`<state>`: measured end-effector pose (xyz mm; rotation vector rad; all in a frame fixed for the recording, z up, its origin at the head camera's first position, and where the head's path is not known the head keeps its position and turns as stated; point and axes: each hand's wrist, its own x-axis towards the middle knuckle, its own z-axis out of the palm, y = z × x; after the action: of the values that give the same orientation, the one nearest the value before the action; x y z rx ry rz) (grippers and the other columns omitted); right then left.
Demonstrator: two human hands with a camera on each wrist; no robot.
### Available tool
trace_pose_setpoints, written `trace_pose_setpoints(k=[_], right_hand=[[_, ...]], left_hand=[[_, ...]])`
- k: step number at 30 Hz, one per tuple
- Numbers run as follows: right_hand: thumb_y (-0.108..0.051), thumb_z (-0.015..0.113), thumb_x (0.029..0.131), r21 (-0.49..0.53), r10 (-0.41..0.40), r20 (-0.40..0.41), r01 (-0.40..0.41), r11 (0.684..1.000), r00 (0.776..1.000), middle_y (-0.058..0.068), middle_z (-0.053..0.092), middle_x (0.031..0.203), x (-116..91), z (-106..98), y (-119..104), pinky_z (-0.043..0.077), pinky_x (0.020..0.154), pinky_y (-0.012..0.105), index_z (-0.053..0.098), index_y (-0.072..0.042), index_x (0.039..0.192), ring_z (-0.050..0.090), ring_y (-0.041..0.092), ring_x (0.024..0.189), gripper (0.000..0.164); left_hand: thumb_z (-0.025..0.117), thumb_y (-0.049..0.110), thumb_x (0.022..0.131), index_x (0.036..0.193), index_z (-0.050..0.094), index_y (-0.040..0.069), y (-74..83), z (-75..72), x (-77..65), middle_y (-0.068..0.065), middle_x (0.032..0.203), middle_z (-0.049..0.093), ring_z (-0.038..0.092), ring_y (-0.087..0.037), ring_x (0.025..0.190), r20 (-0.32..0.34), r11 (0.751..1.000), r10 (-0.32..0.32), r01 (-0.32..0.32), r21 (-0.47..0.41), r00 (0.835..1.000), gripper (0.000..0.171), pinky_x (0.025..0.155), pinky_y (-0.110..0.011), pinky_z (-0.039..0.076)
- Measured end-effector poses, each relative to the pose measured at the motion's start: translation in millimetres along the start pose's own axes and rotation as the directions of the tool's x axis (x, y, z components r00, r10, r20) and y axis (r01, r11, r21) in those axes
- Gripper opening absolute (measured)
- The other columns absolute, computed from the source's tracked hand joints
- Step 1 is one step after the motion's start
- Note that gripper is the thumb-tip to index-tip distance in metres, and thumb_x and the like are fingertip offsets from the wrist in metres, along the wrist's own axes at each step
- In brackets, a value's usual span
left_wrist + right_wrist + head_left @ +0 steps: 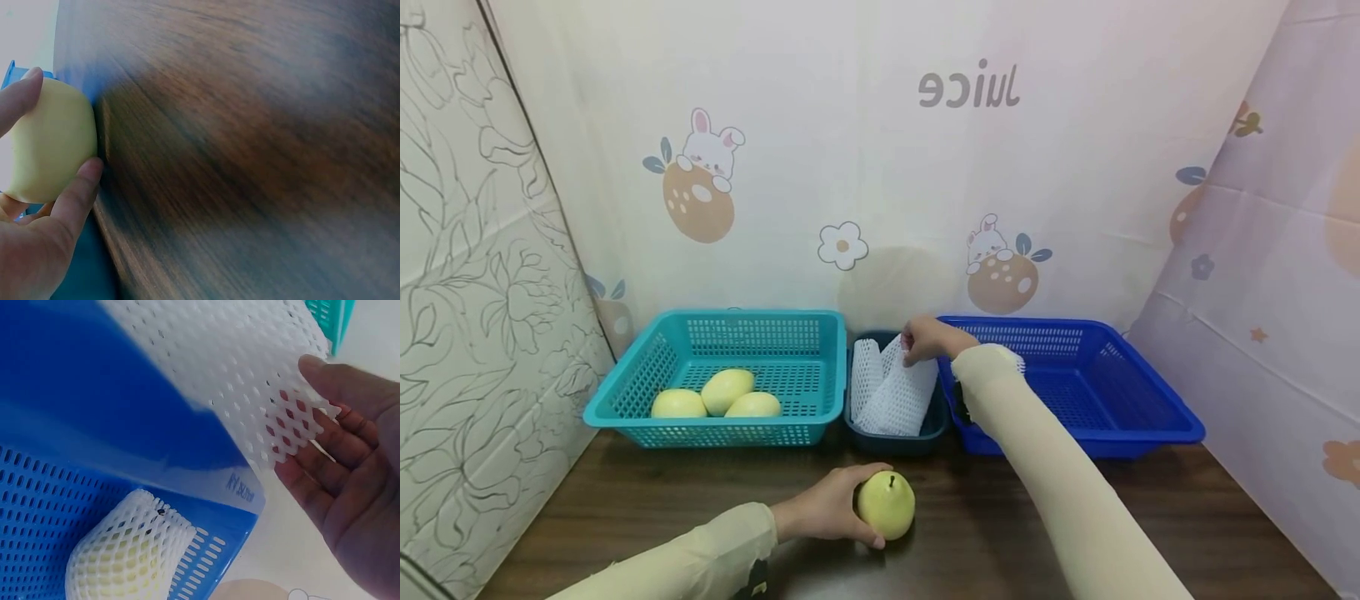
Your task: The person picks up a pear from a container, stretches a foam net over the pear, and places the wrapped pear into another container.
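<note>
On the table, my left hand point(823, 507) grips a yellow-green pear point(886, 505) that stands with its stem up. The left wrist view shows thumb and fingers around the pear's point(56, 144) sides. Farther back, my right hand point(934, 340) pinches the edge of a white foam net sleeve point(901, 398) over a small dark bin point(898, 443). Another foam net point(867, 379) stands beside it in the bin. In the right wrist view, the sleeve point(231, 369) stretches away from the thumb and fingertips.
At left, a teal basket point(715, 432) holds three pale yellow fruits point(727, 392). To the right sits a blue basket point(1138, 433), partly hidden by my right arm. Inside it, a net-wrapped pear point(122, 556) shows in the right wrist view. A printed curtain point(790, 167) hangs behind.
</note>
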<state>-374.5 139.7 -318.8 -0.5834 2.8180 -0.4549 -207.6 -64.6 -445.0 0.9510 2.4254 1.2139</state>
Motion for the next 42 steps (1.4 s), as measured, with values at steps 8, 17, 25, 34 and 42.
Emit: trace_pose_setpoints(k=[8,17,25,34,42], right_hand=[[-0.006,0.069,0.085,0.118,-0.153,0.013,0.151,0.981,0.988,0.006,0.057,0.083,-6,-3,5,0.047,0.067,0.027,0.059,-0.006,0.087,0.053,0.019,0.077,0.010],[-0.007,0.066,0.089,0.151,-0.211,-0.020,0.211,0.966,0.977,0.007,0.060,0.094,-16,-9,-3,0.049,0.077,0.032,0.061,-0.006,0.094,0.054,0.022,0.088,0.007],[-0.005,0.066,0.088,0.129,-0.308,-0.061,0.314,0.941,0.949,0.006,0.062,0.092,-27,-24,-11,0.050,0.075,0.032,0.062,-0.006,0.093,0.054,0.022,0.085,0.007],[-0.005,0.066,0.089,0.142,-0.392,-0.077,0.399,0.906,0.917,0.005,0.063,0.093,-49,-40,-26,0.050,0.082,0.035,0.063,-0.006,0.094,0.057,0.021,0.088,0.006],[-0.005,0.064,0.090,0.148,-0.481,-0.074,0.487,0.861,0.873,0.002,0.064,0.093,-80,-48,-42,0.050,0.084,0.033,0.065,-0.007,0.094,0.059,0.018,0.088,0.004]], left_hand=[[0.089,0.024,0.063,0.135,0.049,0.004,0.2,1.0,-0.7,0.000,0.118,0.060,0.054,-0.008,0.100,-0.002,1.000,0.003,-0.003,-0.008,1.000,0.085,0.088,-0.030,0.044],[0.089,0.025,0.063,0.136,0.049,0.005,0.1,2.1,-0.7,0.002,0.119,0.059,0.054,-0.008,0.101,0.008,1.000,-0.018,0.018,-0.016,1.000,0.085,0.089,-0.030,0.044],[0.089,0.026,0.063,0.136,0.049,0.004,-0.8,2.8,-0.9,0.000,0.120,0.059,0.054,-0.008,0.101,0.000,1.000,-0.006,0.006,-0.008,1.000,0.086,0.088,-0.030,0.044],[0.089,0.027,0.063,0.137,0.048,0.005,-2.8,2.8,-0.1,0.000,0.121,0.059,0.054,-0.008,0.102,0.001,1.000,-0.008,0.008,0.002,1.000,0.087,0.089,-0.031,0.044],[0.087,0.029,0.066,0.141,0.044,0.005,0.5,0.1,-0.1,-0.003,0.128,0.055,0.052,-0.010,0.107,0.013,0.999,-0.015,0.015,0.030,1.000,0.090,0.093,-0.033,0.043]])
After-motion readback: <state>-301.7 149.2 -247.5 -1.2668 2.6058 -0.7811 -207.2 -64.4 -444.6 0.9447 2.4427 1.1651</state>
